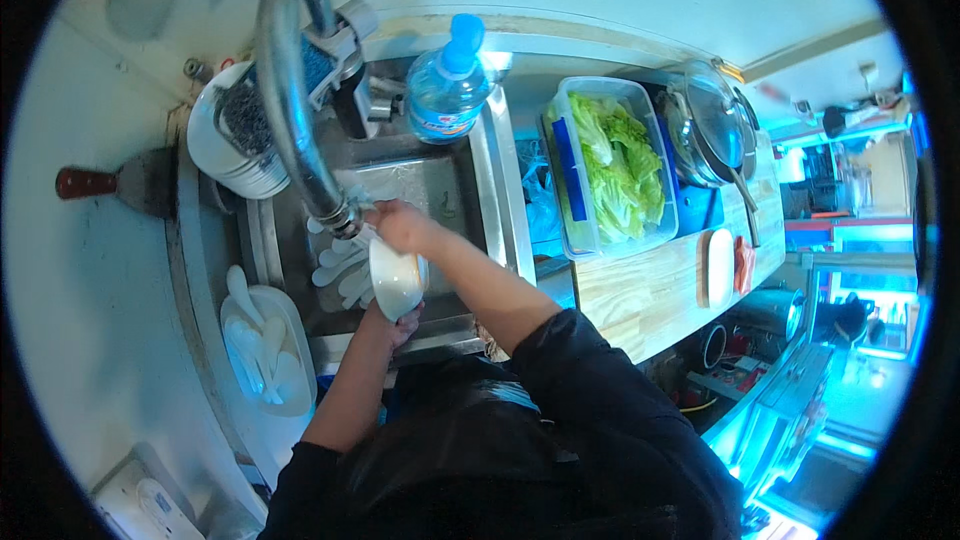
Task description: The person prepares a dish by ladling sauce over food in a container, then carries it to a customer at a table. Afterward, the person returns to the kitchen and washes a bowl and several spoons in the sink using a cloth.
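Observation:
A white bowl is tipped on its side over the sink. My left hand grips its near edge from below. My right hand, blurred, is at the bowl's far edge, just right of the spout of the metal faucet. Its fingers are partly hidden, and whether they hold anything is unclear. Several white soup spoons lie on the sink bottom, left of the bowl and partly under it.
A stack of white bowls stands at the sink's back left, a dark mesh scrubber on top. Left is a tub of spoons; behind, a blue-capped bottle. Lettuce fills a plastic box beside a wooden board.

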`<state>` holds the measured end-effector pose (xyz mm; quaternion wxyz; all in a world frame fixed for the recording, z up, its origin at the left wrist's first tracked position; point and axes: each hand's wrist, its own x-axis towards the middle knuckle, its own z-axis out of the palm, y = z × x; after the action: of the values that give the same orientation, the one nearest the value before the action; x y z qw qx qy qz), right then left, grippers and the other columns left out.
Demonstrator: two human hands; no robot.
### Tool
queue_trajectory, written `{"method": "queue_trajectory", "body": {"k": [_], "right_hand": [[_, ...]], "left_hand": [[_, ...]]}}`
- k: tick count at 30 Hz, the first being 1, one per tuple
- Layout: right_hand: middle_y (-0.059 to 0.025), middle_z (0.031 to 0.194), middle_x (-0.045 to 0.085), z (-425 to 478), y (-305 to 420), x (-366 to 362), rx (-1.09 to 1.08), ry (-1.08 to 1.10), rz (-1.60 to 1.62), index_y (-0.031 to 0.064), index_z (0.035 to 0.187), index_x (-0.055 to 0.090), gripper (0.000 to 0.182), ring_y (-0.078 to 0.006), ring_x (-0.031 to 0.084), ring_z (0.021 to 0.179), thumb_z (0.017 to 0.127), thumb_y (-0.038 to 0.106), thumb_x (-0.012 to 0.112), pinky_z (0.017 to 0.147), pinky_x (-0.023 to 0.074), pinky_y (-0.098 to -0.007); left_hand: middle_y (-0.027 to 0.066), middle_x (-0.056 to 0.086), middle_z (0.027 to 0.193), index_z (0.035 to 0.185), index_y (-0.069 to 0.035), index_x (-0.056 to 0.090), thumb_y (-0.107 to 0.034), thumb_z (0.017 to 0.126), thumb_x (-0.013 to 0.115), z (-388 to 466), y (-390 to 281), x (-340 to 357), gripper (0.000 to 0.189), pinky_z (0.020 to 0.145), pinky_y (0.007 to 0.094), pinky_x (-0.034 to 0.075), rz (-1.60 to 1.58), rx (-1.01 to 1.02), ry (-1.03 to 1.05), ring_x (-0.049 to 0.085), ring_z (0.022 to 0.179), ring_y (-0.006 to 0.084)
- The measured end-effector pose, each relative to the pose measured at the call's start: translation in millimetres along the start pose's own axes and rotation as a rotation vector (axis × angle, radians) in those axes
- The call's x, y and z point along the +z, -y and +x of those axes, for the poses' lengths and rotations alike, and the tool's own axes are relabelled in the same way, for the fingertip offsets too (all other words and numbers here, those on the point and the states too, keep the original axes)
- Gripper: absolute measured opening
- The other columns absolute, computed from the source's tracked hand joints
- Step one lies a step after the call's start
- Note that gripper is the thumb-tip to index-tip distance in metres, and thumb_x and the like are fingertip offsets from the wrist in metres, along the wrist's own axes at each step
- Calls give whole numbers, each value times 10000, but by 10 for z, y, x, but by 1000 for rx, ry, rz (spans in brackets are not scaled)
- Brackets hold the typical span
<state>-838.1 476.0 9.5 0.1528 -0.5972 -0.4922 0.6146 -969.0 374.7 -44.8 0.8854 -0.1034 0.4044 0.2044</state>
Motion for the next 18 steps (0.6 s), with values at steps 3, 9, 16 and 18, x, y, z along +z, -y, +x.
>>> {"method": "queue_trajectory", "body": {"k": [3, 9, 16, 18], "right_hand": [[-111, 1002, 630, 145, -335, -49, 265, 196, 904, 27, 1098, 551, 376, -261, 619, 874, 894, 322, 439, 813, 487, -392], [-120, 1054, 606, -230, -675, 711, 345, 67, 1668, 50, 1159, 523, 400, -262, 594, 941, 918, 325, 363, 857, 470, -404], [-131, 1179, 543, -556, -666, 686, 376, -197, 1598, 42, 1179, 494, 373, -275, 527, 1082, 927, 253, 317, 958, 406, -416], [-131, 1156, 554, -475, -801, 548, 264, -262, 1432, 38, 1159, 504, 369, -275, 546, 1045, 929, 267, 327, 908, 436, -414]], "left_hand": [[69, 540, 650, 888, -116, 538, -287, 865, 497, -41, -12, 154, 178, 308, 219, 290, 102, 119, -87, 415, 380, 107], [126, 629, 896, 1075, -18, 523, -314, 849, 534, 571, -96, -630, 373, 606, 365, 486, 726, 547, -805, 618, 743, 255], [206, 595, 983, 1051, 20, 509, -127, 824, 490, 136, -125, -175, 271, 795, 401, 442, 761, 1193, -835, 590, 905, 319], [203, 594, 983, 1059, 21, 500, -105, 825, 479, 79, -45, -103, 267, 801, 399, 442, 708, 1140, -800, 590, 906, 312]]}}
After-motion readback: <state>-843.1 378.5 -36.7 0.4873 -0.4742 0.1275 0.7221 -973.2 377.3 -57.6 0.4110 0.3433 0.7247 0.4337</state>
